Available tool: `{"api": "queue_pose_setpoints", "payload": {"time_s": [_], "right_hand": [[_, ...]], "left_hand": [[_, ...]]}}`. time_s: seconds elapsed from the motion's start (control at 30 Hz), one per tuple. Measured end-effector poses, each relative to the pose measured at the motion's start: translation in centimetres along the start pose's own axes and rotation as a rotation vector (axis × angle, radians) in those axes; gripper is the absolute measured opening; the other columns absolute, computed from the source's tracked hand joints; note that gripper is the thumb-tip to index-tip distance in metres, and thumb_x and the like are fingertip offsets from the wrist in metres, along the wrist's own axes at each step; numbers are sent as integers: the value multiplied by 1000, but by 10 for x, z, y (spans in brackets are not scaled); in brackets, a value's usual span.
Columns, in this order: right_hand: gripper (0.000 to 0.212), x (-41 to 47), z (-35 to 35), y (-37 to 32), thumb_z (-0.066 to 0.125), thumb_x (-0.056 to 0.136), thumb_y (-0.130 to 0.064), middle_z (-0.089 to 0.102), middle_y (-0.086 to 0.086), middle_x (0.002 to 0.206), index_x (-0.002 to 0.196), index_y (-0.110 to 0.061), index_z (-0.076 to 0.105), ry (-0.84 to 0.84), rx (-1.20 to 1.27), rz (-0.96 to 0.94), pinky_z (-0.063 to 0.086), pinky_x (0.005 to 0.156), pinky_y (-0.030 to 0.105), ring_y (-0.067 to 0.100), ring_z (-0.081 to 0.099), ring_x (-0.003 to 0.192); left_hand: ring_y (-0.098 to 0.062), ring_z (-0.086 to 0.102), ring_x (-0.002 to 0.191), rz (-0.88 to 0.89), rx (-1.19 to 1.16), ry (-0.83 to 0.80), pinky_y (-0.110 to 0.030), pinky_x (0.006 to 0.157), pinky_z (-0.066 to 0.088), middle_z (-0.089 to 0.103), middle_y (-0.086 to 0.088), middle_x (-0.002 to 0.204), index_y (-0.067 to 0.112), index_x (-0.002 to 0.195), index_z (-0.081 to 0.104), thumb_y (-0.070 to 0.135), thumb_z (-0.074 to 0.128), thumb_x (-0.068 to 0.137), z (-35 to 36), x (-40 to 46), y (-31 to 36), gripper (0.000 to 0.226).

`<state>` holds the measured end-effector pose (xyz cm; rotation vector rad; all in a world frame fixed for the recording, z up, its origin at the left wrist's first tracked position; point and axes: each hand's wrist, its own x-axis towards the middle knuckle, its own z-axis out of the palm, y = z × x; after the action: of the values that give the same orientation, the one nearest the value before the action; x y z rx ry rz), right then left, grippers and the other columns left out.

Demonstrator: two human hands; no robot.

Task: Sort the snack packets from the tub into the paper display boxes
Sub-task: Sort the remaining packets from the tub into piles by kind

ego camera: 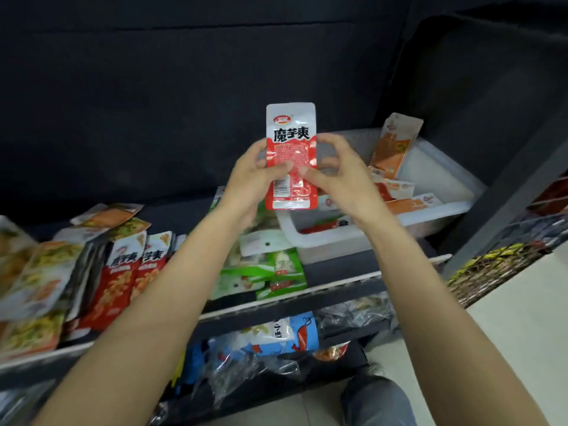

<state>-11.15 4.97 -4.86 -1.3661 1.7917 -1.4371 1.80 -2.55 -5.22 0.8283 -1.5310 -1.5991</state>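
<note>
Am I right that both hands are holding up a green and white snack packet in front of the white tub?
Not quite: the snack packet is red and white, not green and white. The head view shows the left hand and right hand both holding it up in front of the white tub.

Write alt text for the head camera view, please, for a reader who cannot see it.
Both hands, left hand and right hand, hold a red and white snack packet upright above a shelf. Behind it to the right a white tub holds orange packets; red packets and green packets lie on the shelf.
</note>
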Motion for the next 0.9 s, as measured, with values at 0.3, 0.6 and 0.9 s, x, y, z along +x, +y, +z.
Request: {"api": "queue_pose_setpoints", "payload": {"time_s": [0.3,0.6,0.9], "right_hand": [[55,-43,161,-25,72,81,-9,64,0,90,130,-10,46,-258,140,156,55,85,41,20,66,88],[41,-58,215,-19,61,88,-27,48,20,132,123,-5,56,-434,-705,74,44,91,34,34,53,115],[31,-66,197,-22,49,91,-5,51,17,128,120,-1,60,-546,-844,-163,43,96,33,31,50,119]], "left_hand": [[4,54,99,63,514,248,-7,79,43,56,13,116,23,138,40,4,66,84,-140,-108,-21,63],[-29,5,145,-215,1272,64,-39,117,9,14,-9,158,21,151,16,48,47,92,-184,-116,-67,72],[-28,22,140,-235,1239,88,-39,113,22,26,-7,153,23,143,37,43,53,91,-182,-119,-69,58]]}}
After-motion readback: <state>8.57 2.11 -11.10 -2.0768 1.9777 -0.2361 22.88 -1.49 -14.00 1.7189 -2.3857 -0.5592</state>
